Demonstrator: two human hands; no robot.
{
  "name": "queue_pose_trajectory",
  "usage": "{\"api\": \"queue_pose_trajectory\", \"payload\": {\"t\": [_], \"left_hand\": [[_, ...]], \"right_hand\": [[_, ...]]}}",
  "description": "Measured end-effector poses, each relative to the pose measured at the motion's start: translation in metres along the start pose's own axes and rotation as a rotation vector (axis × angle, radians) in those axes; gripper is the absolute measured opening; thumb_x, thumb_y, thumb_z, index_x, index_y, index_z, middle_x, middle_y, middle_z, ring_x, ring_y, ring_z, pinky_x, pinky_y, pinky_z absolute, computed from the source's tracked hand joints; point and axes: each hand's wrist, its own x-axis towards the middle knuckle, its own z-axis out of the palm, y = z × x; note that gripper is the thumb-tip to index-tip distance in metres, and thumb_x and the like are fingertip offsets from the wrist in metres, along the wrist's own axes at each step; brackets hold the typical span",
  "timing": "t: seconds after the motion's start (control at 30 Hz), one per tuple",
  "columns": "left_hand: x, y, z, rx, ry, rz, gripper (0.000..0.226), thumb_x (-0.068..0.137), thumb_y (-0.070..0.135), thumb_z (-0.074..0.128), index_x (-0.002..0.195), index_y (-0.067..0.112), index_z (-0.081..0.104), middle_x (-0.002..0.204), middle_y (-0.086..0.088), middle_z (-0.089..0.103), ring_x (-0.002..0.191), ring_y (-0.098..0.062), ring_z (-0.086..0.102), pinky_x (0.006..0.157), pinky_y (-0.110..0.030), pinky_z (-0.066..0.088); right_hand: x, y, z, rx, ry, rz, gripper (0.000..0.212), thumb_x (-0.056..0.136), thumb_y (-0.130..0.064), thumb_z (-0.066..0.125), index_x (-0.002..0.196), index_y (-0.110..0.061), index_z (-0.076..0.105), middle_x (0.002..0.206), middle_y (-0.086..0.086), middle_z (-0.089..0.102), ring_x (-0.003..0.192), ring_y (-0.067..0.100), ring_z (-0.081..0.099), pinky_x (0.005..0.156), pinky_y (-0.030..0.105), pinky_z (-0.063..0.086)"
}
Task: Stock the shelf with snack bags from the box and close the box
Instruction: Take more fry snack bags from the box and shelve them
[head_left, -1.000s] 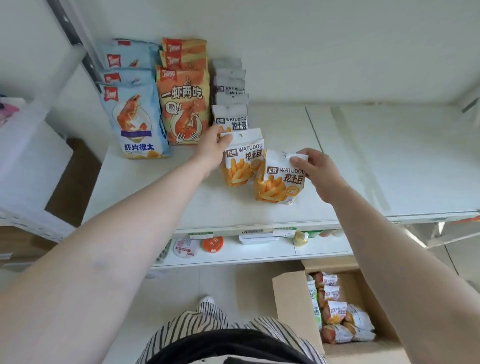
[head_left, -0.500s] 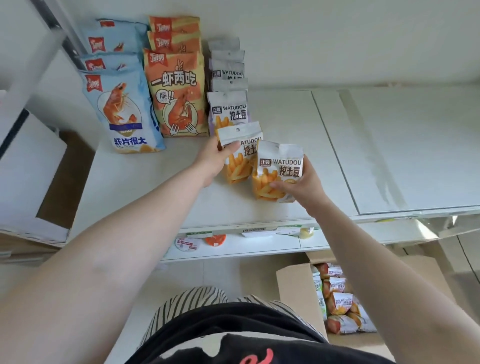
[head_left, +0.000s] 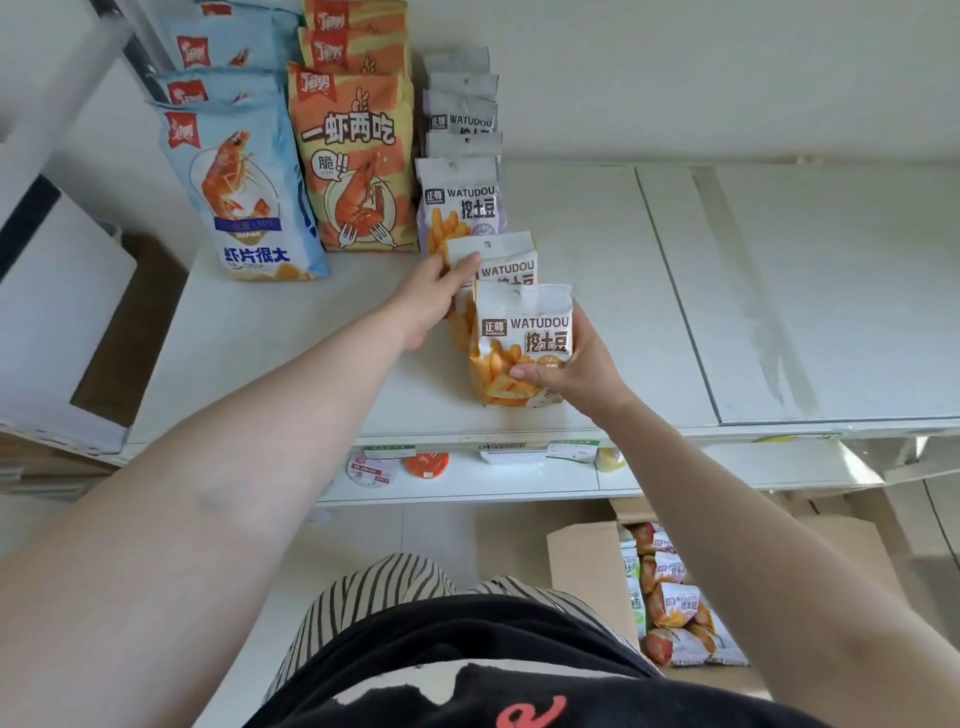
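On the white shelf (head_left: 597, 249) a row of small white WATUDOU snack bags runs from the back wall toward the front edge. My left hand (head_left: 431, 301) grips the top left corner of the second bag from the front (head_left: 506, 260). My right hand (head_left: 576, 369) holds the front bag (head_left: 524, 338) upright by its lower right side, thumb on its face, right in front of the one behind it. The open cardboard box (head_left: 582, 571) stands on the floor at lower right with several snack bags (head_left: 672, 603) inside.
Tall blue shrimp-chip bags (head_left: 244, 192) and orange shrimp-chip bags (head_left: 353, 156) stand in rows on the shelf's left part. The shelf's right half is bare white board. A lower shelf (head_left: 467, 478) holds a few small items. White boxes sit at far left.
My right hand has slid the front bag left, from beside the row into line in front of the bag my left hand holds. My view has moved closer to the shelf.
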Motion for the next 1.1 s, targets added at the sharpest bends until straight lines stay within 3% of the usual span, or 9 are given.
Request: {"api": "queue_pose_trajectory", "payload": {"t": [0.17,0.3,0.4,0.5,0.67,0.77,0.87,0.97,1.1], "left_hand": [[-0.004,0.005,0.005,-0.073,-0.020,-0.097,0.055,0.094,0.056,0.040,0.136,0.022,0.051,0.135,0.002,0.058,0.127,-0.018,0.050,0.113,-0.041,0.032],[-0.008,0.005,0.010,-0.007,0.047,0.047,0.040,0.101,0.035,0.042,0.134,0.014,0.047,0.132,0.002,0.056,0.115,-0.008,0.053,0.103,-0.024,0.037],[-0.012,0.008,0.004,-0.029,0.045,0.242,0.024,0.097,0.029,0.051,0.119,0.020,0.046,0.118,0.005,0.053,0.103,-0.007,0.054,0.094,-0.025,0.043],[-0.016,0.013,-0.005,0.072,-0.080,0.302,0.028,0.081,0.044,0.065,0.102,0.029,0.055,0.118,0.005,0.055,0.111,-0.017,0.053,0.099,-0.036,0.043],[-0.017,0.025,-0.010,0.191,-0.169,0.331,0.038,0.070,0.033,0.079,0.101,0.033,0.056,0.122,-0.001,0.053,0.110,-0.019,0.055,0.095,-0.044,0.047],[-0.013,0.024,-0.007,0.385,-0.162,0.341,0.026,0.075,0.024,0.079,0.093,0.027,0.061,0.129,0.000,0.046,0.125,-0.012,0.041,0.104,-0.028,0.032],[-0.010,0.020,-0.005,0.392,-0.085,0.311,0.023,0.076,0.014,0.078,0.077,0.024,0.058,0.133,-0.007,0.047,0.122,-0.011,0.044,0.100,-0.018,0.031],[-0.008,0.016,-0.003,0.324,-0.051,0.277,0.026,0.076,0.015,0.078,0.070,0.023,0.054,0.112,-0.009,0.060,0.102,-0.016,0.054,0.088,-0.025,0.042],[-0.010,0.019,0.003,0.234,-0.070,0.177,0.024,0.081,0.013,0.074,0.070,0.019,0.054,0.081,0.003,0.059,0.076,-0.009,0.054,0.067,-0.019,0.043]], "right_hand": [[0.008,-0.006,0.006,-0.158,0.102,-0.130,0.084,0.045,-0.056,0.087,0.117,-0.041,0.046,0.118,-0.001,0.048,0.120,0.013,0.046,0.102,0.026,0.043],[0.010,0.001,0.005,-0.118,0.054,-0.102,0.080,0.051,-0.044,0.093,0.115,-0.039,0.047,0.111,-0.002,0.066,0.110,0.025,0.064,0.095,0.055,0.051],[0.011,0.001,0.003,-0.086,0.053,-0.066,0.079,0.050,-0.046,0.093,0.114,-0.038,0.047,0.106,-0.002,0.070,0.105,0.026,0.068,0.091,0.059,0.052],[0.011,-0.001,0.003,-0.097,0.054,-0.058,0.075,0.052,-0.043,0.091,0.112,-0.038,0.046,0.103,-0.005,0.070,0.104,0.024,0.067,0.090,0.057,0.053],[0.010,-0.004,0.008,-0.080,0.089,-0.078,0.084,0.057,-0.037,0.091,0.120,-0.027,0.036,0.115,0.003,0.062,0.104,0.019,0.066,0.087,0.043,0.057],[0.011,-0.003,0.011,-0.091,0.115,-0.078,0.082,0.066,-0.025,0.091,0.124,-0.026,0.033,0.110,-0.008,0.063,0.094,0.000,0.065,0.079,0.021,0.053],[0.005,-0.001,0.017,-0.056,0.180,-0.084,0.090,0.064,-0.033,0.090,0.133,-0.021,0.033,0.125,-0.002,0.061,0.105,0.003,0.065,0.085,0.022,0.054],[-0.003,0.007,0.027,-0.015,0.179,-0.110,0.109,0.055,-0.030,0.091,0.140,-0.016,0.026,0.139,0.007,0.048,0.118,0.011,0.059,0.096,0.030,0.052],[-0.003,0.015,0.032,-0.052,0.156,-0.093,0.112,0.051,-0.025,0.093,0.140,-0.021,0.025,0.134,-0.001,0.051,0.121,0.010,0.056,0.104,0.038,0.047]]}}
